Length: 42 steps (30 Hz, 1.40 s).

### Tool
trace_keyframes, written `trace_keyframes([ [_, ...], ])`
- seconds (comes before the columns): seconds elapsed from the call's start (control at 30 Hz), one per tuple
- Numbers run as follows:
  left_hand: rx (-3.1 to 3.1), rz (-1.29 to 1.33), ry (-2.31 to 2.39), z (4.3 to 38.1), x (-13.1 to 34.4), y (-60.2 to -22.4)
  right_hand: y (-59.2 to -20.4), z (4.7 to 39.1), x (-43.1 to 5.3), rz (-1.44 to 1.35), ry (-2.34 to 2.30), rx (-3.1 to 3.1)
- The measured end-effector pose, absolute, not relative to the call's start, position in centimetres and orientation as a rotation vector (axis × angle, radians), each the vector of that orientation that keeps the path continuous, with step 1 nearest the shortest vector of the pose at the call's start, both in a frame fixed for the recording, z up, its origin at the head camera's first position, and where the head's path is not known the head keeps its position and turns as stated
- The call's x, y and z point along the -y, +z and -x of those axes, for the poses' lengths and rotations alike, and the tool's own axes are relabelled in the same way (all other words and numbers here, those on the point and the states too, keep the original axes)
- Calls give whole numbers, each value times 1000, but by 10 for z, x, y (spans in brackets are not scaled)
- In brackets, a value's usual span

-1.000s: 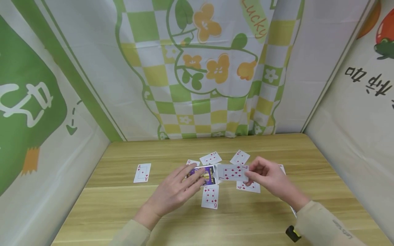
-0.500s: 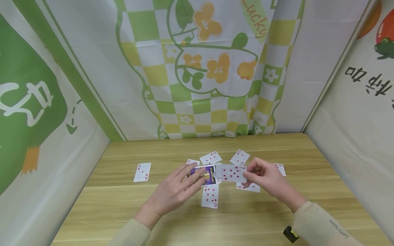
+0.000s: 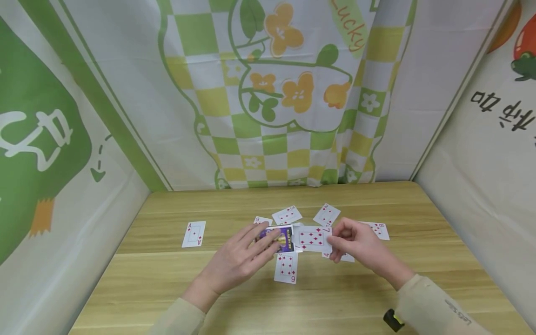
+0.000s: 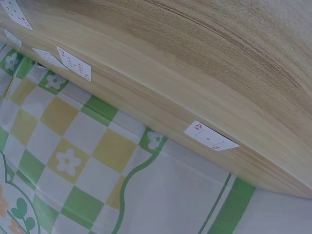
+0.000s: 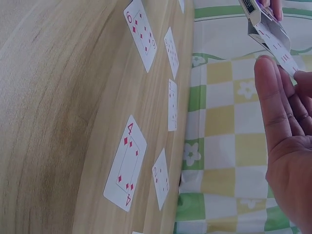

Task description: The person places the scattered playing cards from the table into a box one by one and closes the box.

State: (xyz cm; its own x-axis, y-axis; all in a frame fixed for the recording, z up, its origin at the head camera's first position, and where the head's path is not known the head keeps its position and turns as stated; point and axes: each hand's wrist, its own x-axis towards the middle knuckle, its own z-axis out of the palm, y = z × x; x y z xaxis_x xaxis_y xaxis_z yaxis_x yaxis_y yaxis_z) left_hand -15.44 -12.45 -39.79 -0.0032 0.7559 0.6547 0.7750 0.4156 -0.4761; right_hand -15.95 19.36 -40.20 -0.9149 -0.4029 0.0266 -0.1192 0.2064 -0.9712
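Note:
In the head view my left hand (image 3: 240,253) holds a purple card box (image 3: 286,238) above the table, fingers laid across its printed face. The open end points right. Between thumb and fingers, my right hand (image 3: 356,239) pinches the outer end of a seven of diamonds (image 3: 311,238), whose other end is at the box's mouth. From the right wrist view, the same card (image 5: 279,48) slants between the box's open flaps. The left wrist view shows neither hand.
An ace of diamonds (image 3: 194,234) lies alone at the left. Around the box on the wooden table lie a six (image 3: 286,268), a three (image 3: 287,215), a two (image 3: 326,214), a four (image 5: 126,165) and an eight (image 3: 378,231). A black and yellow object (image 3: 392,320) shows by the right sleeve.
My right hand has moved left toward the box, bringing the seven of diamonds with it. More of the eight now shows behind the hand. The left hand and box stay nearly still.

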Motion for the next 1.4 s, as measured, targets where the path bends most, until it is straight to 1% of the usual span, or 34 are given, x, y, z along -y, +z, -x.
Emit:
trace_keyframes([
  [0.43, 1769, 1335, 6, 154, 125, -400, -402, 161, -183, 388, -1779, -2237],
  [0.93, 1776, 1339, 11, 153, 125, -400, -404, 159, -170, 492, -1746, -2406],
  [1.4, 1789, 1340, -11, 155, 124, -403, -376, 141, -153, 553, -1670, -2567],
])
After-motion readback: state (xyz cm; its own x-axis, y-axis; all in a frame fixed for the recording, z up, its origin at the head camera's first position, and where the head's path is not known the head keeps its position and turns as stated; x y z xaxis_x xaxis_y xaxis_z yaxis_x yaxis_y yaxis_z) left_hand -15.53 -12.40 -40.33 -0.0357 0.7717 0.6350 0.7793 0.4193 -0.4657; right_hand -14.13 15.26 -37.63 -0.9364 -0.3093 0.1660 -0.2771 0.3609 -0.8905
